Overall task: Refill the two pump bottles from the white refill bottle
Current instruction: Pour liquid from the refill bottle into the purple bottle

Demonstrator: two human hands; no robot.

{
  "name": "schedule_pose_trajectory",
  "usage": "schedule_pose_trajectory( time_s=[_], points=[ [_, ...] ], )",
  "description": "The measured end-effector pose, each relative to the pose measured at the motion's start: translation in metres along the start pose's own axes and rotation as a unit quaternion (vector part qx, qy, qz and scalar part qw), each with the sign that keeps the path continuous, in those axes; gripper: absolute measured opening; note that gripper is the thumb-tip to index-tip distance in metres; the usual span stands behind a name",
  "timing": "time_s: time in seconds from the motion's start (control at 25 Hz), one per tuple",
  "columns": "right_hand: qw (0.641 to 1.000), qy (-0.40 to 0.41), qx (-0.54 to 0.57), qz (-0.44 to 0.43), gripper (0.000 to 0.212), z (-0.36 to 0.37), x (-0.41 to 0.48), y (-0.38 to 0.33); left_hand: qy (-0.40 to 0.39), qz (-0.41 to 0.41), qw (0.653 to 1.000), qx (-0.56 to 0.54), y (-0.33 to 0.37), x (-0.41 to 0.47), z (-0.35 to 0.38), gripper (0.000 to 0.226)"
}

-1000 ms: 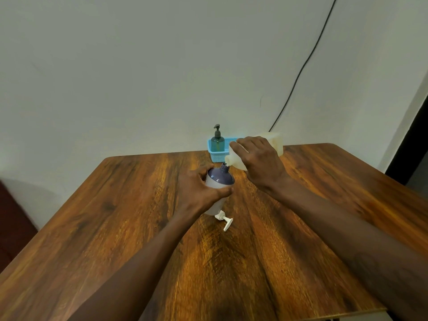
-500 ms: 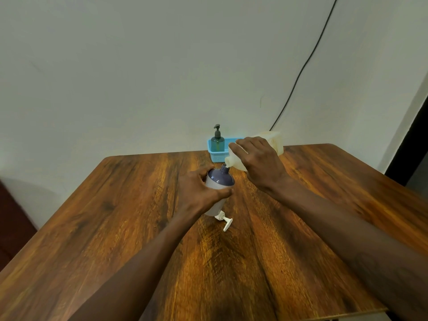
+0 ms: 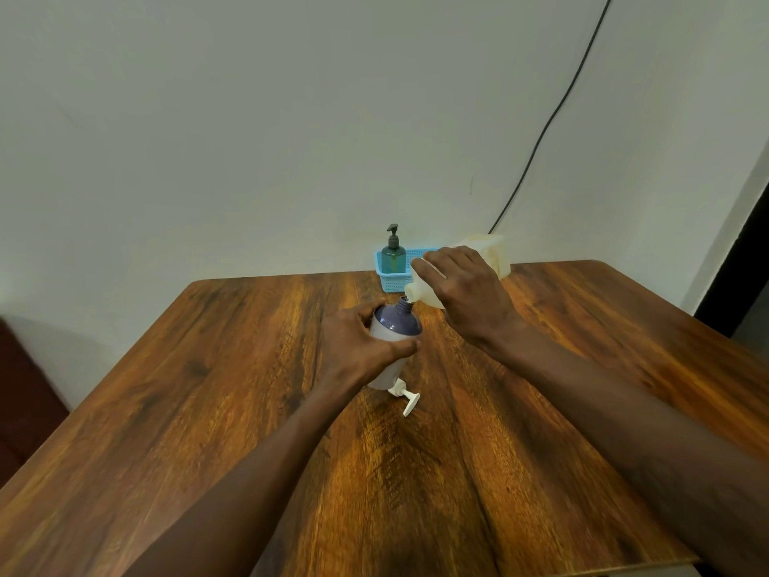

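My right hand (image 3: 466, 293) covers most of the white refill bottle (image 3: 495, 254). I can't see any liquid flowing. The desk (image 3: 208, 410) runs off the bottom edge

Both forearms are bare to the left hand (image 3: 353, 347) and right hand (image 3: 466, 293).

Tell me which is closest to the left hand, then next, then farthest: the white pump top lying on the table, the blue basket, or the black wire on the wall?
From the left hand:
1. White pump top, on the table just beside it.
2. Blue basket, at the table's far edge.
3. Black wire, up the wall, far right.
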State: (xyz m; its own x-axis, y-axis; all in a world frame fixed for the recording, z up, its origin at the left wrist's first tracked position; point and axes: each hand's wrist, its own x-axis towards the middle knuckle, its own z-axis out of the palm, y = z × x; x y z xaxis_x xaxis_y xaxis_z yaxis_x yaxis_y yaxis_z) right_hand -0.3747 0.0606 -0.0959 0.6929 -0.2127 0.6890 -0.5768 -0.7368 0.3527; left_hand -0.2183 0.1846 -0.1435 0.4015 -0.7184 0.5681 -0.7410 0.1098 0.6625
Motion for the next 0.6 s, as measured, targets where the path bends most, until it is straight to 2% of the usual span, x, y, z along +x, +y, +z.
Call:
schedule_pose_trajectory(
  time_s=[0.6],
  points=[
    [1.000, -0.005, 0.005, -0.007, 0.063, -0.0003, -0.0001, -0.0031, -0.011, 0.005, 1.000, -0.001, -0.0064, -0.0014, 0.0005, 0.065]
  ],
)
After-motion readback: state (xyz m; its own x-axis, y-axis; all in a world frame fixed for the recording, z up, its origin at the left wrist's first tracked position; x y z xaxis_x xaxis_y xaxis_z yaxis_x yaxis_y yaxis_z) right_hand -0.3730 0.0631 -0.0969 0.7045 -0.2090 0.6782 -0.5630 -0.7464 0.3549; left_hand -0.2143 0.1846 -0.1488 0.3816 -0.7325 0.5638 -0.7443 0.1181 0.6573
